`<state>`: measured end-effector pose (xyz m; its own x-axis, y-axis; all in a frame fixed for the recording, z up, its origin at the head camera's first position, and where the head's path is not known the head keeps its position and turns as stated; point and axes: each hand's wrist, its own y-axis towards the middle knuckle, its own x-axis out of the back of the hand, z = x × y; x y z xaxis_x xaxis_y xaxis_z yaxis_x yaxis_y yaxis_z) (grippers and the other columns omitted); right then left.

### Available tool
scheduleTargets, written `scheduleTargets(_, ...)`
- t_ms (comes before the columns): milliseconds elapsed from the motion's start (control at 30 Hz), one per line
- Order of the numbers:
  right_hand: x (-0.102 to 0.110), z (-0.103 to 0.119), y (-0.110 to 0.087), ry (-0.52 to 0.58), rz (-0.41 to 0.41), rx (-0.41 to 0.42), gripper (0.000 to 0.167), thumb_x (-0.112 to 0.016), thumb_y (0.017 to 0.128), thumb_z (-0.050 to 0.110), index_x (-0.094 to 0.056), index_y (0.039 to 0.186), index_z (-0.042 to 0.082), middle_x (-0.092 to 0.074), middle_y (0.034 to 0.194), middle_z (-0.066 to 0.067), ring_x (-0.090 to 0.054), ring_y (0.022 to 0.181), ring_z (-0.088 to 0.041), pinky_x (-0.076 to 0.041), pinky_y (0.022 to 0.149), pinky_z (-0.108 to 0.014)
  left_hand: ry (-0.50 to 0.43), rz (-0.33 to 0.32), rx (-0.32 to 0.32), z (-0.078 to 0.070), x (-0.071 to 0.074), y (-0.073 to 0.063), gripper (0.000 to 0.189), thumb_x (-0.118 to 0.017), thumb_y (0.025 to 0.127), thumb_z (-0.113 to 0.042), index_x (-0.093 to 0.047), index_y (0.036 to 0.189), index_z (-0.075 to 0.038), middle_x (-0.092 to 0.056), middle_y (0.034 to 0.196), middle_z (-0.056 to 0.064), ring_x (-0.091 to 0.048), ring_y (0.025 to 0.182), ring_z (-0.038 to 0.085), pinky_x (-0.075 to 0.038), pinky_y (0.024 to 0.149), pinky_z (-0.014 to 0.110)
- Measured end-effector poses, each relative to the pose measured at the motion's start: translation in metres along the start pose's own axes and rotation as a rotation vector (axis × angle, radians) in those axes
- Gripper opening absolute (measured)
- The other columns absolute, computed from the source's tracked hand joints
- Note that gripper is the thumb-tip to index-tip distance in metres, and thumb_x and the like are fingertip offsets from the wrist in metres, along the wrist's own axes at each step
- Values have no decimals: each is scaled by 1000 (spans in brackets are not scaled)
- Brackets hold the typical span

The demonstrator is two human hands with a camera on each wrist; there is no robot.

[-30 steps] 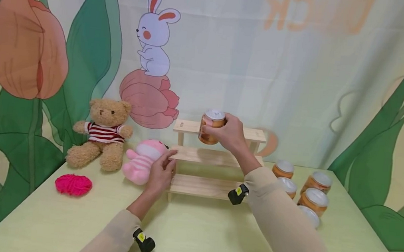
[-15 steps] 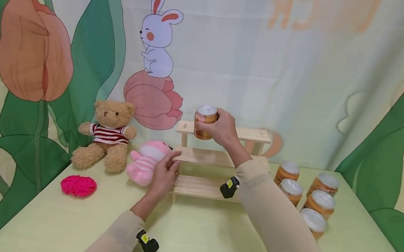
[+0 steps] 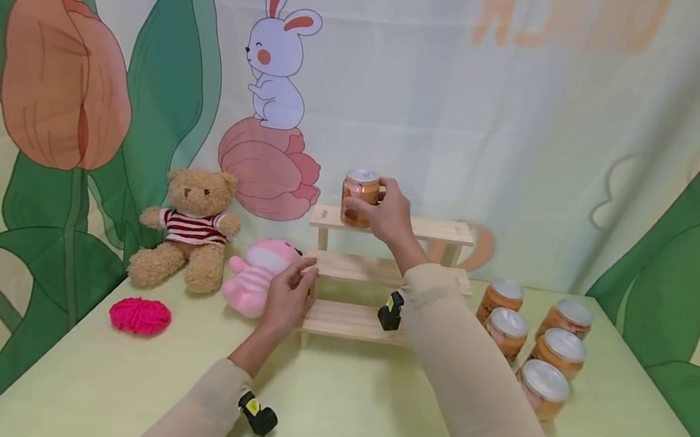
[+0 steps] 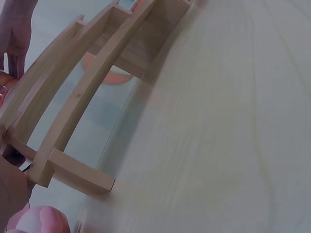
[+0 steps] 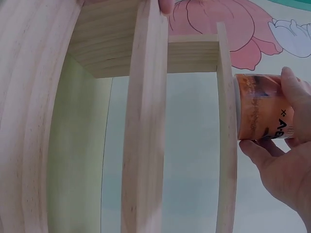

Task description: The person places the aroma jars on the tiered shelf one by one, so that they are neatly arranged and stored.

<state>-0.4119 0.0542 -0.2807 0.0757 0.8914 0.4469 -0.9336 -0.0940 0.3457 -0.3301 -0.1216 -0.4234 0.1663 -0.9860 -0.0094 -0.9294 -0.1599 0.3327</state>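
My right hand grips an orange can with a pale ridged lid, upright at the top tier of a three-tier wooden shelf. In the right wrist view, the can has its base right against the top board, thumb on one side and fingers on the other; whether its full weight rests there I cannot tell. My left hand holds the shelf's left end at the middle tier. The left wrist view shows that hand only partly, by the shelf corner.
Several more orange cans stand right of the shelf. A pink plush toy leans close behind my left hand. Further left are a teddy bear in a striped shirt and a bright pink yarn bundle. A printed curtain hangs behind.
My right hand has shifted the can slightly left and back, from in front of the top tier to over its left part. The left hand stays at the shelf's end.
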Motion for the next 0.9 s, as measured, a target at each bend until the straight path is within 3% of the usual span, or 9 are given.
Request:
scheduleTargets(200, -2, -2, 2, -7, -7, -5, 81, -79, 87, 36, -36, 148, 4, -54, 135, -18, -56, 119, -30, -50, 97, -42, 1, -16, -12, 1, -3, 0, 30, -61, 102, -18, -66, 129, -7, -53, 79, 22, -46, 62, 15, -38, 52, 19)
scheduleTargets(333, 0, -2, -1, 30, 30, -45, 90, -81, 86, 36, -28, 151, 4, -50, 138, -18, -53, 122, -30, -48, 99, -43, -13, -20, -16, 2, -3, 0, 29, -60, 102, -17, -67, 128, -7, -54, 79, 21, -46, 61, 17, -39, 51, 20)
scheduleTargets(500, 11, 5, -9, 102, 19, -54, 90, -79, 87, 38, -26, 151, 5, -45, 141, -18, -48, 128, -31, -46, 102, -44, -24, -10, -5, 2, -2, 1, 31, -58, 103, -17, -65, 131, -6, -53, 83, 27, -45, 61, 18, -39, 49, 20)
scheduleTargets(567, 19, 9, -16, 114, -3, -39, 86, -78, 87, 39, -29, 150, 6, -46, 140, -16, -47, 129, -30, -46, 101, -44, -10, 4, -4, -8, -2, -2, 32, -57, 104, -15, -63, 133, -3, -52, 86, 32, -45, 62, 20, -39, 50, 20)
scheduleTargets(667, 30, 13, -30, 105, -4, -10, 83, -78, 87, 39, -33, 149, 7, -47, 140, -13, -47, 130, -27, -47, 100, -43, 1, 9, -2, -9, -2, -2, 32, -57, 104, -16, -63, 133, -4, -53, 85, 30, -47, 63, 23, -40, 51, 21)
scheduleTargets(800, 43, 12, -51, 95, 9, 37, 79, -79, 87, 36, -36, 147, 7, -48, 140, -12, -48, 130, -27, -45, 103, -41, -3, -2, 2, 0, -2, 0, 31, -58, 103, -19, -65, 131, -8, -55, 83, 19, -49, 65, 22, -43, 53, 21)
scheduleTargets(900, 56, 10, -67, 108, -4, 102, 78, -80, 87, 34, -38, 146, 6, -48, 138, -12, -47, 130, -27, -43, 106, -39, -3, 2, 12, 0, -3, -1, 32, -58, 103, -18, -64, 133, -6, -55, 84, 23, -49, 65, 23, -42, 53, 21)
